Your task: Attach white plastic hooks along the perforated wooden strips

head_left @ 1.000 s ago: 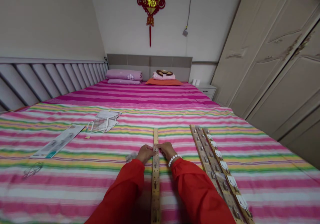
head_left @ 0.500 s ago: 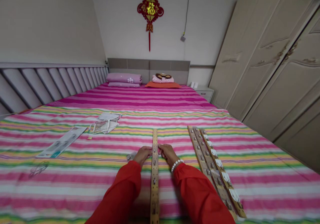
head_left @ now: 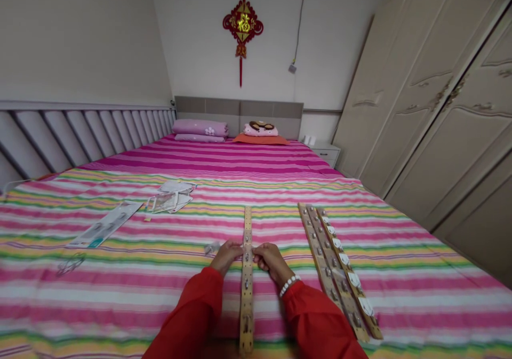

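Observation:
A narrow wooden strip [head_left: 247, 295] with rows of small holes lies lengthwise in front of me on the striped bedspread. Several small metal fittings are fixed along it. My left hand [head_left: 228, 255] has its thumb and fingers pinched at the strip's left edge, close to one fitting. From the other side my right hand [head_left: 270, 257], wearing a white bead bracelet [head_left: 289, 284], pinches the right edge at about the same height. The fingertips are small in view, and any tiny part between them cannot be made out. A small clear plastic piece [head_left: 212, 248] lies left of my left hand.
Three similar strips [head_left: 326, 263] lie side by side at right, the outermost carrying white pieces. On the left are a long flat package [head_left: 104, 225], white and clear packets [head_left: 171, 198] and a thin wire bundle [head_left: 71, 263]. Folded bedding [head_left: 200, 128] sits by the headboard.
Both hands have moved a little toward me along the wooden strip, from the farthest metal fitting to just short of the second. The whole view has shifted slightly.

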`<state>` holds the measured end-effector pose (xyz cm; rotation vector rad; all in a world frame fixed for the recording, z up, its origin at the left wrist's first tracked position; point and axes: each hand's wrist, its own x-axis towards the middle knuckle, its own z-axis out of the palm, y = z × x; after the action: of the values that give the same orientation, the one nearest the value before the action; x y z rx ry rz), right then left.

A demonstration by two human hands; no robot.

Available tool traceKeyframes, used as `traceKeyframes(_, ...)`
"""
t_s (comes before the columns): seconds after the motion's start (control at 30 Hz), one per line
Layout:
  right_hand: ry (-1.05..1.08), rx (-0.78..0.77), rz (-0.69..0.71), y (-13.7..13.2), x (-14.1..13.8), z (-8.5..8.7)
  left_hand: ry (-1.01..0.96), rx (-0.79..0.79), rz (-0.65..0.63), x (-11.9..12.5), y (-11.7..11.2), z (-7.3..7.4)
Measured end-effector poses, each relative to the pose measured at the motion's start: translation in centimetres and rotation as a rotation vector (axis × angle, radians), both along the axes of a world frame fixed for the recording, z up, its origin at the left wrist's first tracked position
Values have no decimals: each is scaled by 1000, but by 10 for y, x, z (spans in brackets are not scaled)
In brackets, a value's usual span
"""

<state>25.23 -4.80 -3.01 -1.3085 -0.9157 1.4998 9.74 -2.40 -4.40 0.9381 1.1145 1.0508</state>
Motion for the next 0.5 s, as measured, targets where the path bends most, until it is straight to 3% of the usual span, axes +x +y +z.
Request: traceKeyframes(0.5, 27, 12, -27, 5, -6, -2, -19, -15, 51, -1, -1, -3)
